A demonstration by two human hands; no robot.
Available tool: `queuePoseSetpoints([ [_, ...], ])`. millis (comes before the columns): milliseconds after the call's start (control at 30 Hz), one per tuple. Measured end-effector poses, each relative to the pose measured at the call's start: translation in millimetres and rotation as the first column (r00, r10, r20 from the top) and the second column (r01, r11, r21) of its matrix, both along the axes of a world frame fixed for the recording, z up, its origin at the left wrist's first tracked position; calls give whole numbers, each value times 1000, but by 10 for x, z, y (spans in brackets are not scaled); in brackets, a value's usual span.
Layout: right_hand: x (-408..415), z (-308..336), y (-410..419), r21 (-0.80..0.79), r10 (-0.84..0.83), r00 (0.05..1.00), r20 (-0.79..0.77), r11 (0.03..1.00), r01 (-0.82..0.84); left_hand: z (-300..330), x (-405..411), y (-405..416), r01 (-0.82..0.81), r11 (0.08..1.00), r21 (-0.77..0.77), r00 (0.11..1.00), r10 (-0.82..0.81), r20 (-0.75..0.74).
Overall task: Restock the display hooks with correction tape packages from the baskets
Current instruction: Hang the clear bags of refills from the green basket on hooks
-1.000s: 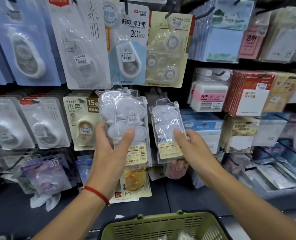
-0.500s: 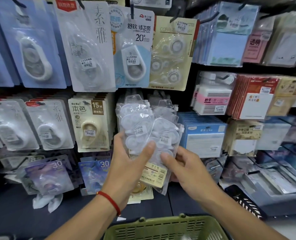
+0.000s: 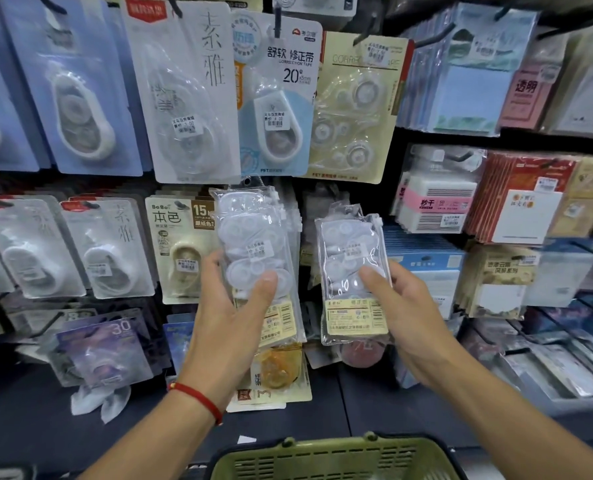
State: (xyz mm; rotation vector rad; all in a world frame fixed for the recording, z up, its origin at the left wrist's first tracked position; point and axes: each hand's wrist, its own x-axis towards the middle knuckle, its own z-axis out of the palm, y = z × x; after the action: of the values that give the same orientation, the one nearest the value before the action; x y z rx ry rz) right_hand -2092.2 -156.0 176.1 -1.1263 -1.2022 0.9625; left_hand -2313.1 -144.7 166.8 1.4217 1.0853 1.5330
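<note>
We are standing in a stationery shop, facing a display wall where carded correction tape packages [image 3: 277, 95] are hanging in rows from black hooks [image 3: 277, 20], each carrying a small printed price sticker [image 3: 273, 118]. Stacks of sticky notes [image 3: 468, 95] and boxed goods are filling the shelves to the right, and a green shopping basket [image 3: 336, 460] is sitting below us.

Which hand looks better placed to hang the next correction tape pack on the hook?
Probably the right hand: it pinches a single clear pack, held free. The left hand grips the stack that seems to hang on its hook already.
</note>
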Motion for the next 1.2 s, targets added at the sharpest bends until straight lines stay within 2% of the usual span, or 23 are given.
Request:
queuePoseSetpoints([
  [433, 15, 16, 24, -50, -74, 997, 17, 996, 75, 1, 20, -5, 3, 1000, 17, 999, -3, -35],
  [500, 31, -16, 7, -13, -154, 969, 191, 987, 159, 5, 27, -18, 17, 1000, 11, 999, -16, -39],
  [567, 38, -42, -32, 116, -303, 833, 463, 953, 282, -1, 33, -23, 45, 999, -10, 999, -45, -28],
  [600, 18, -42, -65, 198, -343, 781, 522, 939, 280, -8, 35, -25, 68, 997, -26, 998, -68, -15],
  [633, -15, -46, -97, 240, -338, 770, 541, 940, 244, -11, 44, -29, 93, 995, -39, 996, -93, -4],
  [733, -142, -69, -184, 151, -86, 863, 497, 988, 11, -24, 89, -46, 115, 993, -39, 992, -117, -41],
  [800, -227, -102, -214, 93, 36, 876, 482, 991, -93, -43, 122, -61, 123, 992, -38, 990, -125, -71],
  [867, -283, -130, -217, 80, 46, 895, 444, 993, -91, -59, 148, -72, 134, 990, -48, 988, -138, -70],
  [967, -310, -151, -209, 68, 16, 971, 240, 997, -33, -40, 150, -70, 129, 990, -58, 991, -130, -20],
  [1033, -287, -141, -191, 68, -64, 988, 143, 996, 55, -7, 130, -61, 142, 986, -91, 990, -140, 24],
  [1200, -158, -66, -116, 72, -121, 988, 98, 991, 115, 19, 68, -30, 96, 986, -135, 995, -91, 46],
])
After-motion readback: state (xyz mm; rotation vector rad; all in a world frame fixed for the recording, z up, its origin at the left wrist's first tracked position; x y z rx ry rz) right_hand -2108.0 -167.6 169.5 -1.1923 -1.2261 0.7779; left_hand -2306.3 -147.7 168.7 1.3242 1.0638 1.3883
